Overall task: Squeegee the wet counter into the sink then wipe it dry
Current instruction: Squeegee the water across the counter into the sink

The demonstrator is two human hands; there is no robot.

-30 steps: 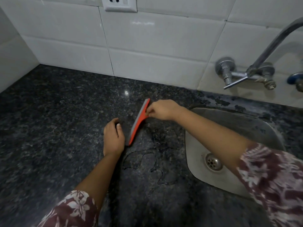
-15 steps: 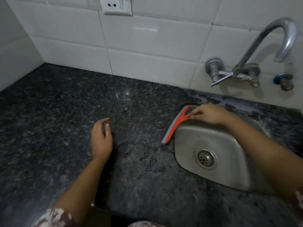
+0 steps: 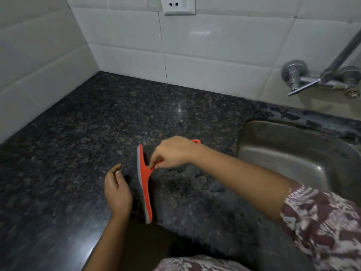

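The flat orange plastic squeegee [image 3: 145,181] is pinched at its handle by the right hand [image 3: 173,152]; its stiff, light blade lies below those fingers on the wet speckled granite table [image 3: 78,137]. The left hand [image 3: 117,189] is kept released beside it.

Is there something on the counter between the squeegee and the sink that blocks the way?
Nothing visible does. Between the squeegee and the sink the counter shows only water patches.
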